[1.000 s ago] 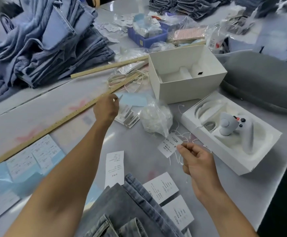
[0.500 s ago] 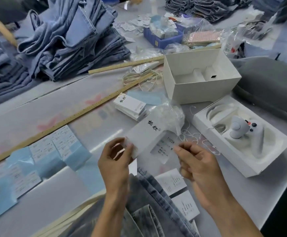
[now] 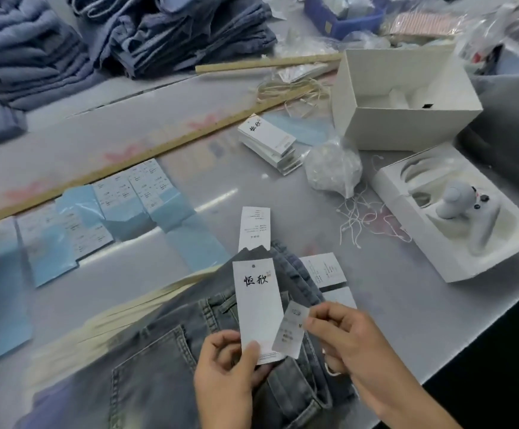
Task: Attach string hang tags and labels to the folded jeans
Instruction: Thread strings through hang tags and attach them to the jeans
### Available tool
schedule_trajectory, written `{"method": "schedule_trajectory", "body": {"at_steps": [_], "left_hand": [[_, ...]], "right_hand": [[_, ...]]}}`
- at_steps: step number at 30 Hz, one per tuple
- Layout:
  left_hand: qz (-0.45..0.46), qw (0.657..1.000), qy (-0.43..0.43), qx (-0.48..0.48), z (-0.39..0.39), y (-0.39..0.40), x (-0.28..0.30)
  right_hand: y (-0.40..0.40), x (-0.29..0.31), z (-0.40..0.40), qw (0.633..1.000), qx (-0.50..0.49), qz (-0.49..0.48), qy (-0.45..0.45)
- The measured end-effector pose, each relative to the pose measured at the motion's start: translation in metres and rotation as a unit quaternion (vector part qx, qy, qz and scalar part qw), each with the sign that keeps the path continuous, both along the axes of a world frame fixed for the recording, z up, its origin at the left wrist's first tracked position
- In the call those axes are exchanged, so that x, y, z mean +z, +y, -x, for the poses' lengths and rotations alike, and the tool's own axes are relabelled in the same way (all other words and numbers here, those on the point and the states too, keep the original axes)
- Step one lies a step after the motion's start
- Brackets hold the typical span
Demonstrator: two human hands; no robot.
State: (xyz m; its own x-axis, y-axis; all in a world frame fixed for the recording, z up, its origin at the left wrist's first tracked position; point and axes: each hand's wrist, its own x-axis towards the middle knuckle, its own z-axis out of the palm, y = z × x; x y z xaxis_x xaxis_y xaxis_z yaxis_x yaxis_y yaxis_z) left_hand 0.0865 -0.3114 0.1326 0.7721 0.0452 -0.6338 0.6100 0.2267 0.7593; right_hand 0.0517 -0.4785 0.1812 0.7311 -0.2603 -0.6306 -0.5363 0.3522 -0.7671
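Grey folded jeans (image 3: 165, 360) lie at the near edge of the table, back pocket up. My left hand (image 3: 227, 376) pinches the lower end of a long white hang tag (image 3: 256, 308) with black characters and a punched hole at its top, held upright over the jeans. My right hand (image 3: 344, 339) pinches a smaller white size label (image 3: 292, 331) against the tag's right edge. More white labels (image 3: 323, 269) lie beside the jeans, and a long one (image 3: 253, 226) just beyond them. A stack of hang tags (image 3: 267, 142) and loose strings (image 3: 363, 221) lie farther back.
Blue-backed label sheets (image 3: 103, 218) spread along a wooden ruler (image 3: 146, 154) at left. An open white box (image 3: 403, 100), a clear bag (image 3: 332, 170), and a white tray holding a grey controller (image 3: 462, 209) stand at right. Piles of blue jeans (image 3: 159, 29) fill the back.
My left hand took a hang tag from the stack and brought it down over the jeans. My right hand carried the small label in beside it. The view tilted down.
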Motion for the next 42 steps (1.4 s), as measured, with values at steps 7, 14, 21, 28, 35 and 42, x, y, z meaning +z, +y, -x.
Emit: {"method": "schedule_trajectory", "body": {"at_steps": [7, 14, 21, 28, 35, 42], "left_hand": [[0.039, 0.997, -0.018, -0.056, 0.005, 0.004, 0.004], [0.065, 0.992, -0.045, -0.097, 0.002, 0.008, 0.006], [0.061, 0.981, -0.101, -0.156, -0.006, 0.015, 0.002], [0.072, 0.972, -0.112, -0.194, -0.017, 0.009, 0.013], [0.018, 0.973, -0.114, -0.198, -0.017, 0.010, 0.002], [0.058, 0.971, -0.095, -0.213, -0.026, 0.021, 0.004]], "right_hand": [[0.004, -0.002, -0.014, 0.996, 0.048, 0.063, 0.033], [0.006, -0.007, -0.036, 0.978, 0.110, 0.177, 0.030], [0.009, -0.011, -0.041, 0.950, 0.168, 0.262, 0.032], [0.021, -0.013, -0.037, 0.896, 0.211, 0.390, -0.008], [0.025, -0.018, -0.038, 0.892, 0.177, 0.414, -0.035], [0.018, -0.018, -0.043, 0.965, 0.096, 0.243, -0.032]]}}
